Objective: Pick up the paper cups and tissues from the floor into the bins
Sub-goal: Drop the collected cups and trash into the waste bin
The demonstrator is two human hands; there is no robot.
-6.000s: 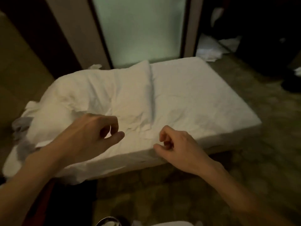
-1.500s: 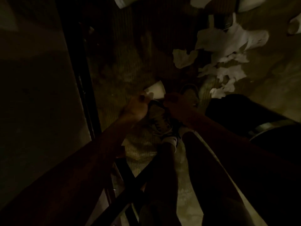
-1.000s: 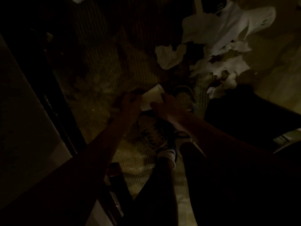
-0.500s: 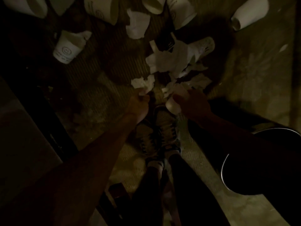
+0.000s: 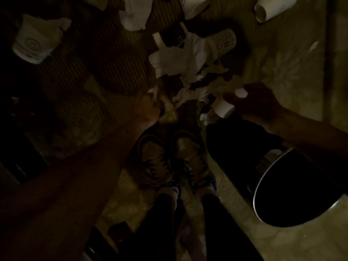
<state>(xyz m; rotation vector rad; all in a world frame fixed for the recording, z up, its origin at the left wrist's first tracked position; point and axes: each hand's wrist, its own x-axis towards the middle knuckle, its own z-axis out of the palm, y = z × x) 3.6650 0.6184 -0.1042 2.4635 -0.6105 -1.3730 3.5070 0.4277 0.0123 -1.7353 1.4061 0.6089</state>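
Note:
The room is very dark. My right hand [image 5: 258,102] grips a white paper cup [image 5: 224,108], held on its side above the carpet right of my shoes. My left hand [image 5: 148,108] is closed on a small white tissue [image 5: 153,91] at the near edge of a heap of crumpled tissues [image 5: 180,63]. More paper cups lie on the floor: one with a smiley print [image 5: 33,42] at far left, one [image 5: 226,41] behind the heap, one [image 5: 273,8] at top right. A round black bin [image 5: 263,183] with a metal rim stands at lower right.
My two shoes [image 5: 173,159] stand on patterned carpet between my arms. A second dark bin or bag [image 5: 235,140] sits just left of the round bin. A dark furniture edge [image 5: 22,162] runs along the left. Another tissue [image 5: 135,16] lies at the top.
The paper cup has passed fully into my right hand, which has swung right toward the bin. My left hand has dropped to the tissues and closed on one. The view has tilted down.

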